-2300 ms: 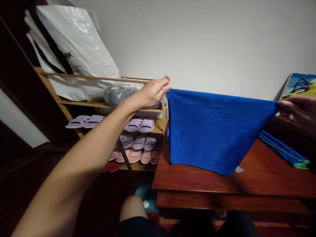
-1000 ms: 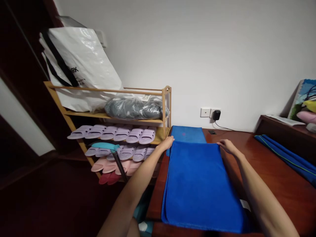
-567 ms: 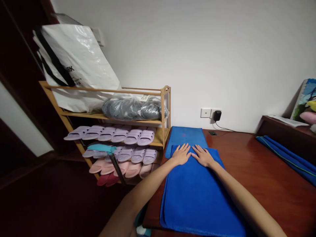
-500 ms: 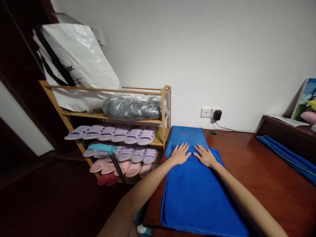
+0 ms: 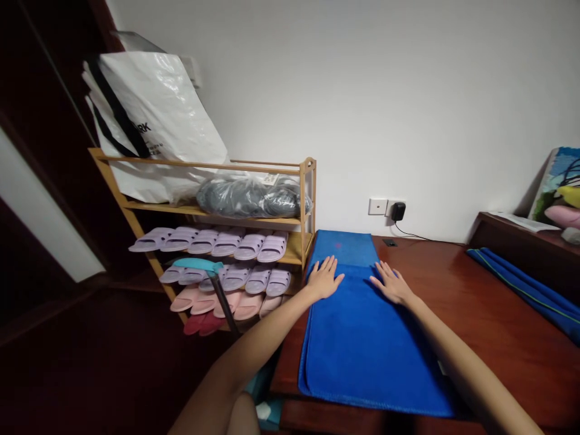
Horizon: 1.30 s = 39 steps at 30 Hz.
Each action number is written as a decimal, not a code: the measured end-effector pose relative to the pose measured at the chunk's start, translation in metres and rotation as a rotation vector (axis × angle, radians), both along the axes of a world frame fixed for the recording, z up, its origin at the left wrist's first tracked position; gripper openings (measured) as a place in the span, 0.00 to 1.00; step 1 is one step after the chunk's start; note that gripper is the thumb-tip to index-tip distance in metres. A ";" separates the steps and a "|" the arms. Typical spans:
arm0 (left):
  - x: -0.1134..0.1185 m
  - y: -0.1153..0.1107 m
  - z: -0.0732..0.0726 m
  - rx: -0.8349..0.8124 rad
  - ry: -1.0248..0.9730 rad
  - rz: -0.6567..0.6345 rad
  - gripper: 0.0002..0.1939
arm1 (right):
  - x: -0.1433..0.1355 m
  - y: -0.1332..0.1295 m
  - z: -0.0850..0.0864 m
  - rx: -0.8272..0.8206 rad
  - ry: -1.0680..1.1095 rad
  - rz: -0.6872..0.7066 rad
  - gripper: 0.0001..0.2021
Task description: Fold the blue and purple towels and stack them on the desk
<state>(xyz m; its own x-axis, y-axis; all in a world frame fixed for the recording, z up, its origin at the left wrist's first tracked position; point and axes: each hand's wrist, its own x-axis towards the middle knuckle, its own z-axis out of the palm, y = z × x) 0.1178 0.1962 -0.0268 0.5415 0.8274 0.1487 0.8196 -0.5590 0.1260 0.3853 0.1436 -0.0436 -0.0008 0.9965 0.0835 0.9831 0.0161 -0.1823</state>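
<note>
A bright blue cloth [image 5: 362, 344], folded in layers, lies on the reddish-brown table [image 5: 480, 302]. Its far edge overlaps a lighter blue folded cloth [image 5: 347, 241] near the wall. My left hand [image 5: 324, 279] rests flat with spread fingers on the bright cloth's far left corner. On the far right side, my right hand [image 5: 391, 284] lies palm down, its fingers also spread. Neither hand grips anything.
Left of the table stands a wooden rack [image 5: 294, 241] with slippers, a plastic-wrapped grey bundle [image 5: 254, 196] and a white bag [image 5: 158, 103]. A black plug [image 5: 398, 211] sits in the wall. Another blue cloth [image 5: 521, 287] lies at the right.
My hands have moved apart, the left one slightly left and the right one to the right. The bright cloth's far edge now lies flatter and straighter. The view has shifted slightly.
</note>
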 end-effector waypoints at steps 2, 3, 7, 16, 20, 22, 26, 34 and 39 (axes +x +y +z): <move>-0.002 -0.004 -0.003 -0.019 -0.005 -0.004 0.37 | -0.002 -0.003 -0.003 -0.016 -0.002 0.002 0.41; -0.004 -0.005 -0.004 -0.031 -0.005 -0.004 0.37 | -0.001 -0.005 -0.004 -0.021 -0.003 -0.009 0.41; -0.012 -0.009 -0.003 -0.044 0.005 0.004 0.33 | 0.005 -0.012 -0.005 -0.016 -0.007 -0.074 0.44; -0.021 -0.055 -0.005 -0.030 -0.031 -0.158 0.36 | -0.005 -0.046 0.000 -0.020 -0.007 0.013 0.43; -0.029 -0.067 0.000 -0.024 0.001 -0.124 0.35 | 0.000 -0.056 0.004 -0.016 -0.020 0.001 0.45; -0.030 -0.072 0.003 0.010 -0.013 -0.129 0.34 | -0.002 -0.062 0.005 -0.010 -0.022 0.022 0.44; -0.030 -0.083 -0.001 -0.054 -0.026 -0.172 0.37 | -0.011 -0.077 0.001 -0.027 -0.026 0.085 0.42; -0.036 -0.115 0.005 -0.013 -0.033 -0.201 0.36 | -0.028 -0.108 0.003 0.021 -0.054 0.123 0.41; -0.044 -0.150 0.010 -0.030 -0.032 -0.322 0.34 | -0.043 -0.140 -0.001 0.048 -0.084 0.216 0.38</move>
<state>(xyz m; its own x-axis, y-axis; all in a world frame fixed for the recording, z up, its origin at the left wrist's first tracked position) 0.0737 0.0464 -0.0168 0.7719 0.6183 0.1478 0.5962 -0.7848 0.1694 0.3421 0.0040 -0.0444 -0.2221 0.9674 0.1218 0.9676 0.2340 -0.0943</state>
